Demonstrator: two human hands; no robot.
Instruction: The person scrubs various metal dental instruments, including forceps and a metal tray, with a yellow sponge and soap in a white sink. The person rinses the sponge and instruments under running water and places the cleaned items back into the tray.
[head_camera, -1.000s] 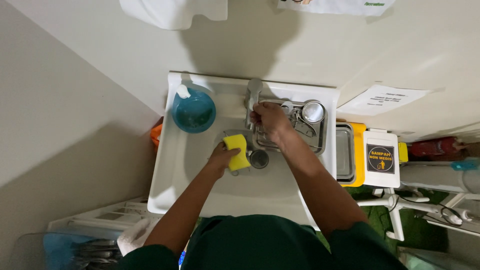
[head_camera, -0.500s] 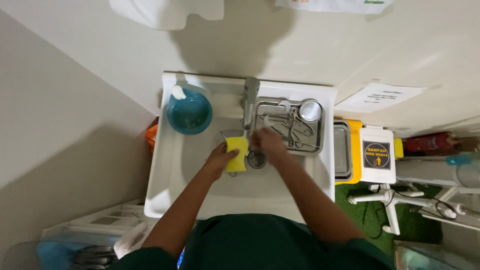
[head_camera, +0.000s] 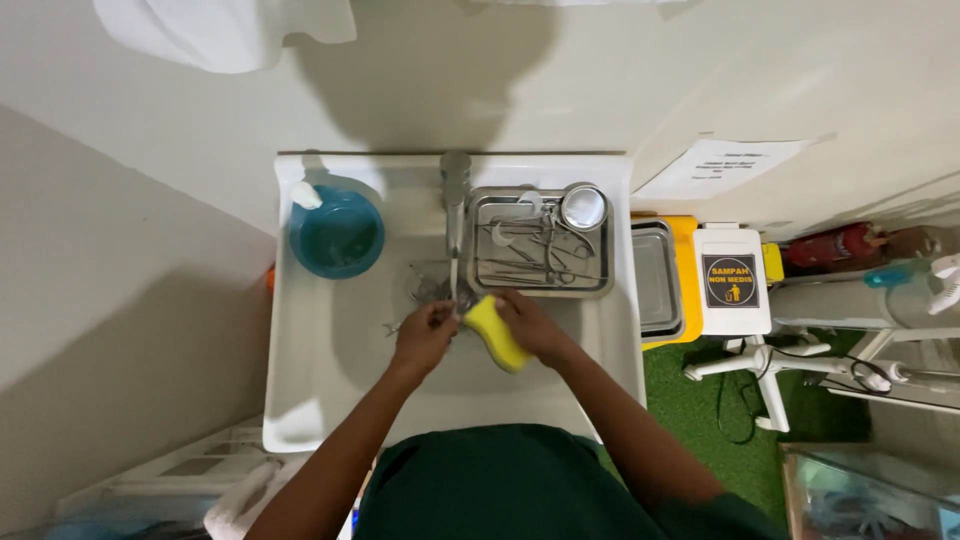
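White sink (head_camera: 330, 400) mid-frame, my right hand (head_camera: 530, 325) gripping yellow sponge (head_camera: 495, 333), left hand (head_camera: 425, 335) pinching small metal instrument (head_camera: 455, 312) under tap (head_camera: 455, 200), instrument tray (head_camera: 540, 245) behind, teal bowl (head_camera: 337, 235) upper left.

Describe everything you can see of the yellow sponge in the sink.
The yellow sponge is a thick rectangular block, bright yellow, of soft foam by its look. It lies tilted, one corner toward the tap, the other toward the person. The right hand grips its right side; the left hand is close against its upper left corner, holding something small and metallic that is too small to identify. It is held over the white sink basin, below the metal tray of instruments.
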